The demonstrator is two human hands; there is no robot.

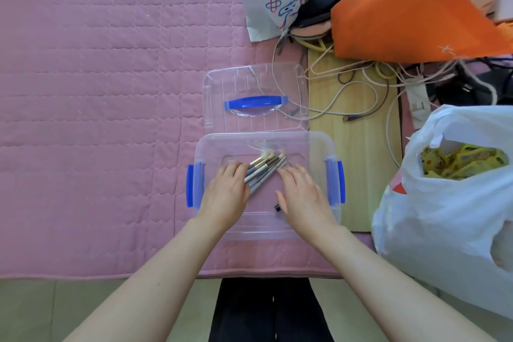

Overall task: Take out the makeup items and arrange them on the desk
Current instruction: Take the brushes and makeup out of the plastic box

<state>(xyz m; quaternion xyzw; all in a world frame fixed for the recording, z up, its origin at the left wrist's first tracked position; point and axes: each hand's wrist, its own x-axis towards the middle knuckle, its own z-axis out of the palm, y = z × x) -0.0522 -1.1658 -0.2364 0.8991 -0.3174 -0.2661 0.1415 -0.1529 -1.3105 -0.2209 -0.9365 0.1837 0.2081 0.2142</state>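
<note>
Head view: my left hand (225,195) grips a bundle of slim grey-handled makeup brushes (263,171) inside the clear plastic box (266,230), bristles slanting up and away toward my loosely spread right hand (302,200) beside them.

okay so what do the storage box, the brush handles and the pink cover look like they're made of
Box: clear glossy plastic, since the pink shows through it; blue latches look like plastic too. Brush handles: grey with a silvery sheen, perhaps metal or coated plastic; cannot tell which. Pink cover: matte quilted fabric, with stitched seams.
</note>
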